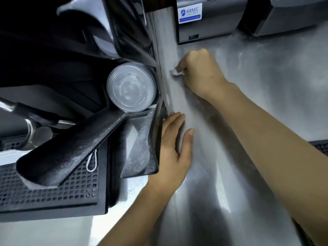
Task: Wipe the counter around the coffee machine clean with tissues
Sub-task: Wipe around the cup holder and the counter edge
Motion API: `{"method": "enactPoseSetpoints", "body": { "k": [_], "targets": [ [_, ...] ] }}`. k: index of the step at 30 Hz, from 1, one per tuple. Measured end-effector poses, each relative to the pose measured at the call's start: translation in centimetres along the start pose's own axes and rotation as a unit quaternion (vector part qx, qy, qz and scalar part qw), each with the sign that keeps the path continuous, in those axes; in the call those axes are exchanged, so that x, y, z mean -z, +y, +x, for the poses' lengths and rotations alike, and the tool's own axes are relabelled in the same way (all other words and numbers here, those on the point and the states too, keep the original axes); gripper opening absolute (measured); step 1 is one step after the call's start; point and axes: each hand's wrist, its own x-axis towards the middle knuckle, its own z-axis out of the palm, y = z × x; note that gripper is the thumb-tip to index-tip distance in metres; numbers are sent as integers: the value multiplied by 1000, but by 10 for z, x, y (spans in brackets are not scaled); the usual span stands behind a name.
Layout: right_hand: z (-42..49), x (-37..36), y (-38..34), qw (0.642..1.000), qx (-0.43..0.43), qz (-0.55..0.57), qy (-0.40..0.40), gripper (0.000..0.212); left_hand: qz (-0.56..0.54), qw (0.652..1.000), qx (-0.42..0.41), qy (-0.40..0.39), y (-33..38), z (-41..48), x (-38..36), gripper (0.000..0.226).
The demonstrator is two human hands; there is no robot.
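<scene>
Head view: right hand [200,71] pinches a crumpled tissue [175,72] against the steel bench [248,96], just beside the coffee machine [134,41] side panel. Left hand [173,148] lies flat, fingers straight, on the bench, touching the machine's black base tray [142,157].

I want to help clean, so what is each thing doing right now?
counter: steel, streaky.
right hand: grips the tissue, low on the counter beside the coffee machine.
tissue: crumpled, mostly hidden in the fist.
left hand: fingers straight, resting on the counter.
clear lid: facing up, tucked in the machine.
black chute: dusted with pale powder.
</scene>
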Motion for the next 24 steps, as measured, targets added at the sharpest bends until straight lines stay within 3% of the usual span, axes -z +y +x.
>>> {"method": "enactPoseSetpoints", "body": {
  "k": [2, 6, 10, 14, 16, 21, 24],
  "targets": [
    [1, 9, -6, 999, 6, 46, 5, 30, 4, 999, -16, 33, -2, -2, 3, 28],
    [34, -1, -19, 982, -87, 134, 99, 36, -89, 994, 32, 61, -8, -9, 13, 16],
    [45, -28, -30, 995, -60, 71, 38, 32, -150, 979, 113, 76, -13, -9, 16, 39],
    [29, -31, -28, 997, -46, 35, 44, 29, -154, 978, 110, 90, -10, -7, 14, 18],
    [14, -31, -27, 999, -20, 39, 28, 13, -163, 973, 120, 110, -15, -6, 14, 27],
    [-47, -18, -31, 997, 71, 23, 2, 6, -197, 960, 151, 130, -14, -3, 15, 41],
    [-49, -5, -17, 999, 40, 21, -15, 26, -224, 950, 122, 179, -3, -8, 25, 42]
  ]
}}
